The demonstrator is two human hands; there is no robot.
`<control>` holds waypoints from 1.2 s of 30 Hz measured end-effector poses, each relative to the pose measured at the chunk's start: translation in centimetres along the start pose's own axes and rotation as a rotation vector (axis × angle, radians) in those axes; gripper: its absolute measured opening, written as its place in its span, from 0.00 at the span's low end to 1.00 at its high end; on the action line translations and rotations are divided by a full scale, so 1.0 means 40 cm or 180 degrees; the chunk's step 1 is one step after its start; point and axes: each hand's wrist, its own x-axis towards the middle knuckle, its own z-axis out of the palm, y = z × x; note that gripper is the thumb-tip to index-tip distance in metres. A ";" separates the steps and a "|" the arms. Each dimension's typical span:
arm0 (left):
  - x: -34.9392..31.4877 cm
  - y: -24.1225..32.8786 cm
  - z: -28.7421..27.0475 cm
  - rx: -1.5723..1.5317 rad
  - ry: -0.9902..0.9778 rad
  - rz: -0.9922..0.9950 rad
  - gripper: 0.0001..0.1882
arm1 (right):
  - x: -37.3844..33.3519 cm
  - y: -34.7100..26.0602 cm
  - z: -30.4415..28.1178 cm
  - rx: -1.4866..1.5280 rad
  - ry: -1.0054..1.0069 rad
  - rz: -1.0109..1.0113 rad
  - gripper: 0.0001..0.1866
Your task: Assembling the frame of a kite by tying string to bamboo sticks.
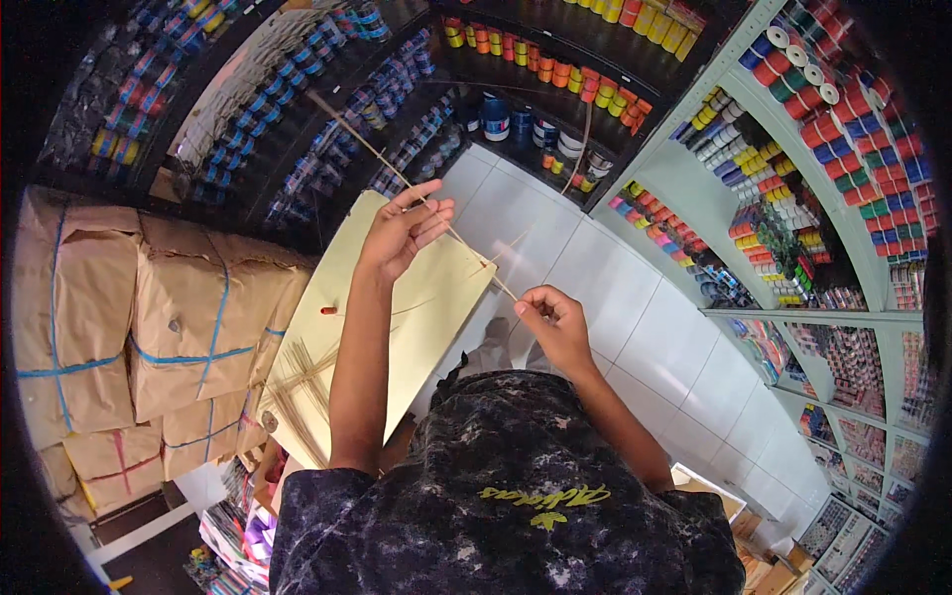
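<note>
A long thin wooden stick (367,145) runs slantwise from the upper left down to my right hand. My left hand (405,234) holds it partway along, with the stick passing between thumb and fingers. My right hand (557,322) pinches its lower end between thumb and fingertips. Near that end, a shorter thin stick (512,244) crosses it, with a tiny red spot at the crossing; how they are joined is too small to tell. Below my hands stands a pale yellow tabletop (372,342). On it lie several loose thin sticks (302,382) and a small red object (328,310).
Brown paper-wrapped bundles tied with blue cord (203,307) are stacked at the left. Dark shelves with colourful spools (540,64) stand ahead; pale green shelving with more spools (764,178) lines the right. A thin curved strip (583,149) shows before the far shelves. Tiled floor (635,307) lies right of the table.
</note>
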 end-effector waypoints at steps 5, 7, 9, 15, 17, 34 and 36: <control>-0.001 -0.008 -0.008 0.0000 0.0049 -0.0115 0.17 | -0.006 0.001 0.002 0.0003 0.0016 0.0033 0.06; 0.000 -0.011 -0.009 0.0029 0.0080 -0.0144 0.17 | -0.007 0.001 0.003 -0.0068 0.0003 0.0023 0.06; -0.001 -0.014 -0.010 0.0058 0.0110 -0.0173 0.17 | -0.009 0.002 0.006 -0.0054 0.0000 0.0017 0.06; -0.001 -0.027 -0.016 0.0033 0.0161 -0.0206 0.18 | -0.015 0.000 0.007 -0.0056 -0.0008 0.0022 0.06; -0.002 -0.032 -0.021 0.0069 0.0144 -0.0178 0.18 | -0.018 0.001 0.007 -0.0082 -0.0006 0.0000 0.06; 0.001 -0.040 0.014 0.0047 0.0101 -0.0247 0.18 | -0.034 0.007 -0.012 -0.0093 0.0114 0.0080 0.07; 0.003 -0.041 0.021 0.0020 0.0064 -0.0236 0.18 | -0.036 0.000 -0.015 -0.0121 0.0114 0.0039 0.07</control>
